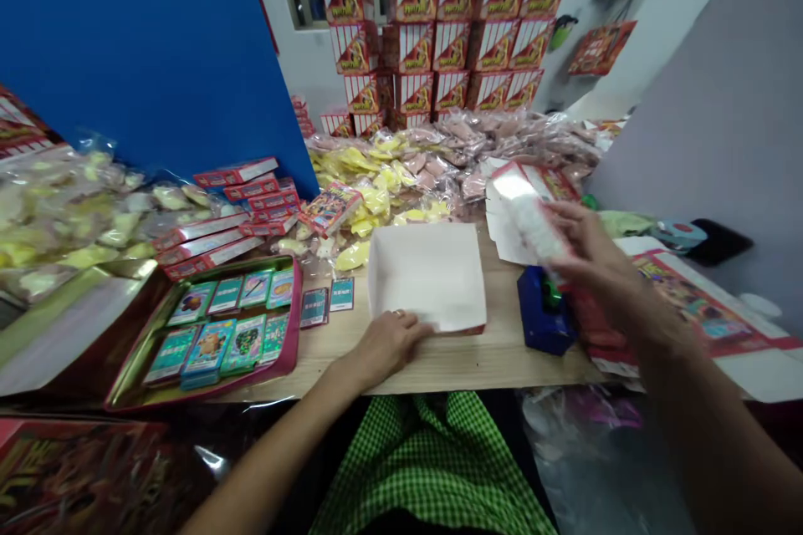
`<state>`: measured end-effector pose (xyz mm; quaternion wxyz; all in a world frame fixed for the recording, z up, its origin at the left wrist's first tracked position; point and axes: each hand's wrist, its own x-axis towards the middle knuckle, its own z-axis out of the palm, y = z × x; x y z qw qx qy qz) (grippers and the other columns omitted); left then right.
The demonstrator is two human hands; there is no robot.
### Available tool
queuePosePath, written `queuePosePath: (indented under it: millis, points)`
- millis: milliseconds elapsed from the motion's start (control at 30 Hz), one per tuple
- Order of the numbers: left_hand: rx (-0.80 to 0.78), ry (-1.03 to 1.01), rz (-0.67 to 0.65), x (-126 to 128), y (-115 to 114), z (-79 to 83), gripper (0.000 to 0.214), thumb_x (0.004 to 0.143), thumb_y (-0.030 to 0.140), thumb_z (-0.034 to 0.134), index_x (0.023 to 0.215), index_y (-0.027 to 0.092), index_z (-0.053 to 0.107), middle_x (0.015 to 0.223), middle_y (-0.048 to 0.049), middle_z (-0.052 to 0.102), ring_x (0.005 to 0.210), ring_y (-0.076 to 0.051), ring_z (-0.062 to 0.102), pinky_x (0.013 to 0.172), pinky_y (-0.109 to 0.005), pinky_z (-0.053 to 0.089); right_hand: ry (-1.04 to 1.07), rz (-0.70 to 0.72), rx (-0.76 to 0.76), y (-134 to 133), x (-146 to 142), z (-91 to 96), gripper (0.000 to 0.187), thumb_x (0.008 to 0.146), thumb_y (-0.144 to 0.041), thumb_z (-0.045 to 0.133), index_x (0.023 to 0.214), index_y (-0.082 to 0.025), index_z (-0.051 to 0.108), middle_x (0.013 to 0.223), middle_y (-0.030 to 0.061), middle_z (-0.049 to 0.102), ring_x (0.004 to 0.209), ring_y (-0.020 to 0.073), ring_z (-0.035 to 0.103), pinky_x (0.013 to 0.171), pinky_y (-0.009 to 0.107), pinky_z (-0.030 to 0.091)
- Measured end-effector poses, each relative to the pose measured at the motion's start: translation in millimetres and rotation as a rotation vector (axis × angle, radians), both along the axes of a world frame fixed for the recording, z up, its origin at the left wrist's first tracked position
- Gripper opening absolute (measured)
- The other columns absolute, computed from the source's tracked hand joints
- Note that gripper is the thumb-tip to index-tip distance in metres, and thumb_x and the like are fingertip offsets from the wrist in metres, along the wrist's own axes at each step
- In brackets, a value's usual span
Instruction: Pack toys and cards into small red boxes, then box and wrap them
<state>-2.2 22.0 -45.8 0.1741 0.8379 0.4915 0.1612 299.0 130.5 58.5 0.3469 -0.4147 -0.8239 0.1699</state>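
My left hand (pixel 386 343) rests on the near left corner of an open white cardboard box (pixel 427 272) in the middle of the wooden table (pixel 495 351); its fingers curl against the box edge. My right hand (pixel 595 255) is raised to the right, blurred by motion, gripping a flat white-and-red carton blank (pixel 524 213). Just below that hand sits a blue tape dispenser (pixel 543 318).
A red tray (pixel 138 372) of small teal card packs lies at the left. Piles of bagged yellow and pink snacks (pixel 401 175) cover the far table. Red-and-white boxes (pixel 439 33) are stacked at the back. Flat printed cartons (pixel 708 318) lie at the right. A blue panel (pixel 138 42) stands left.
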Motion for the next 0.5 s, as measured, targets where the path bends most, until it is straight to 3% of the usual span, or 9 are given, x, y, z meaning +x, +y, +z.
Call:
queuePosePath:
  millis: [33, 100, 200, 267, 333, 400, 500]
  points:
    - [-0.003, -0.033, 0.036, 1, 1, -9.2, 0.038, 0.088, 0.011, 0.061, 0.124, 0.020, 0.068, 0.108, -0.0128, 0.073, 0.104, -0.030, 0.065, 0.093, -0.050, 0.053, -0.085, 0.063, 0.050, -5, -7, -0.5, 0.071, 0.093, -0.053, 0.054, 0.153, -0.020, 0.033, 0.147, 0.0195, 0.050, 0.132, 0.0409, 0.053, 0.102, 0.057, 0.049]
    - [-0.009, -0.318, 0.176, -2, 0, -12.6, 0.037, 0.095, 0.029, 0.060, 0.131, 0.020, 0.063, 0.121, -0.0153, 0.069, 0.114, -0.031, 0.062, 0.099, -0.051, 0.050, -0.298, 0.190, 0.227, -16, -23, -2.9, 0.074, 0.088, -0.047, 0.062, 0.152, -0.018, 0.037, 0.149, 0.0227, 0.047, 0.135, 0.0448, 0.048, 0.106, 0.063, 0.043]
    - [-0.194, -1.022, 0.398, -12, 0, 6.0, 0.060, 0.097, 0.059, 0.053, 0.141, 0.020, 0.053, 0.126, -0.0164, 0.067, 0.107, -0.027, 0.065, 0.089, -0.042, 0.053, -0.561, 0.348, 0.489, -28, -50, -8.5, 0.079, 0.075, -0.029, 0.066, 0.150, -0.018, 0.043, 0.152, 0.0264, 0.043, 0.133, 0.0495, 0.046, 0.102, 0.067, 0.040]
    - [-0.369, -1.279, 0.436, -16, 6, 18.8, 0.071, 0.084, 0.062, 0.071, 0.139, 0.019, 0.055, 0.112, -0.0122, 0.070, 0.091, -0.022, 0.066, 0.080, -0.034, 0.052, -0.653, 0.431, 0.590, -28, -67, -11.0, 0.089, 0.066, -0.017, 0.064, 0.151, -0.020, 0.043, 0.154, 0.0251, 0.042, 0.134, 0.0488, 0.045, 0.103, 0.067, 0.038]
    - [-0.469, -1.348, 0.410, -18, 15, 24.4, 0.075, 0.067, 0.052, 0.090, 0.127, 0.018, 0.063, 0.097, -0.0066, 0.069, 0.080, -0.016, 0.063, 0.076, -0.030, 0.050, -0.643, 0.488, 0.637, -20, -78, -10.6, 0.100, 0.057, -0.012, 0.062, 0.154, -0.022, 0.040, 0.153, 0.0226, 0.045, 0.132, 0.0462, 0.047, 0.105, 0.066, 0.037]
    - [-0.484, -1.365, 0.378, -19, 24, 24.0, 0.067, 0.060, 0.051, 0.094, 0.112, 0.015, 0.069, 0.090, -0.0047, 0.066, 0.073, -0.013, 0.059, 0.073, -0.028, 0.049, -0.575, 0.518, 0.634, -8, -84, -7.5, 0.107, 0.055, -0.013, 0.060, 0.158, -0.024, 0.036, 0.156, 0.0195, 0.043, 0.135, 0.0458, 0.046, 0.106, 0.068, 0.036]
    - [-0.396, -1.368, 0.368, -20, 33, 21.7, 0.064, 0.064, 0.060, 0.089, 0.105, 0.015, 0.070, 0.093, -0.0056, 0.067, 0.072, -0.012, 0.057, 0.072, -0.027, 0.049, -0.418, 0.443, 0.548, 13, -83, -1.9, 0.097, 0.074, -0.025, 0.063, 0.163, -0.029, 0.025, 0.169, 0.0138, 0.024, 0.148, 0.0489, 0.030, 0.112, 0.073, 0.031]
